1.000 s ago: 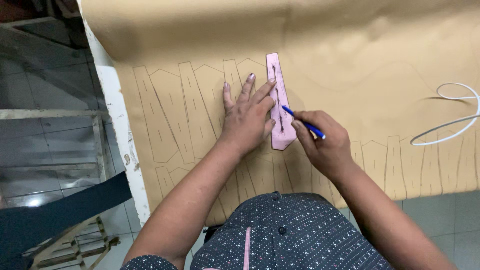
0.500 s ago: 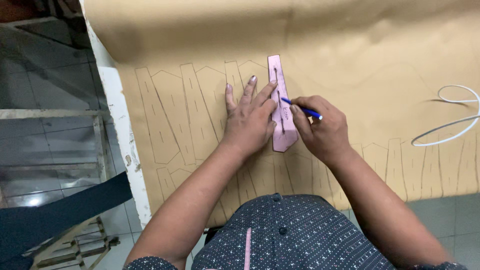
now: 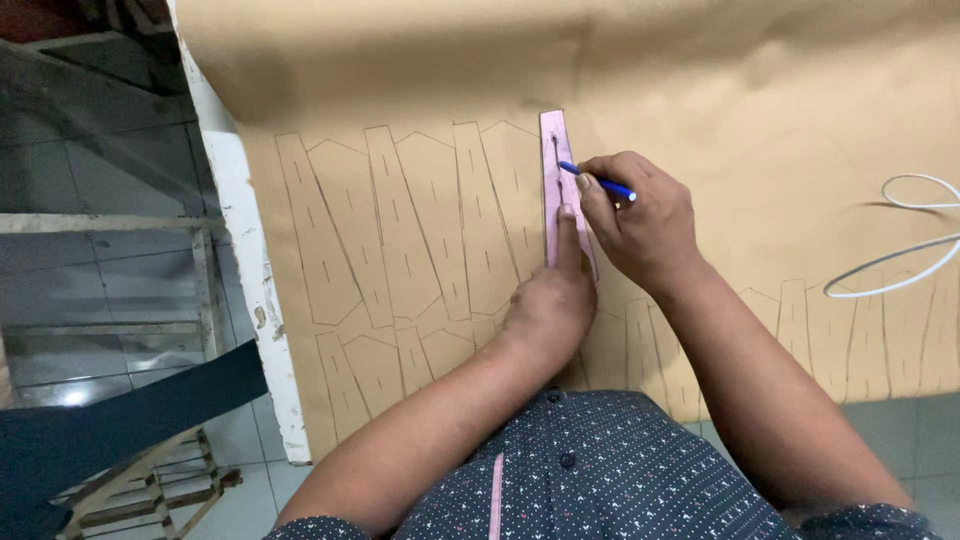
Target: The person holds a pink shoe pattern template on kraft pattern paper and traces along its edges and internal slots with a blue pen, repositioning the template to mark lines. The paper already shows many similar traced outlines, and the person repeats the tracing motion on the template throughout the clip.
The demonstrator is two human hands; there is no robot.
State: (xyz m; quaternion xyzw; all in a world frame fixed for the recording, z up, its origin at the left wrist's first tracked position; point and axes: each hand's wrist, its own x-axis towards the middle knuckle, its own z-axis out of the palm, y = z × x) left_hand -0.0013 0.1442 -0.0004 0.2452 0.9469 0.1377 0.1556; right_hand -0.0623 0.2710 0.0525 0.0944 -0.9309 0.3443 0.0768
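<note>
A long narrow pink template (image 3: 555,165) lies flat on a large tan sheet (image 3: 760,120) that covers the table. My left hand (image 3: 552,300) presses its lower part down, one finger stretched up along the strip and the others curled. My right hand (image 3: 632,220) grips a blue pen (image 3: 596,181), whose tip touches a slot in the middle of the template near its top. Several traced strip outlines (image 3: 400,220) run in rows to the left of the template and along the near edge on the right.
A white cord loop (image 3: 900,240) lies on the sheet at the right. The table's chipped white edge (image 3: 255,300) runs down the left side, with tiled floor, a metal frame (image 3: 120,225) and a wooden rack (image 3: 140,490) beyond it.
My left hand has drawn its spread fingers in and slid lower on the template, leaving one finger on it. My right hand has moved the pen up to the template's upper middle.
</note>
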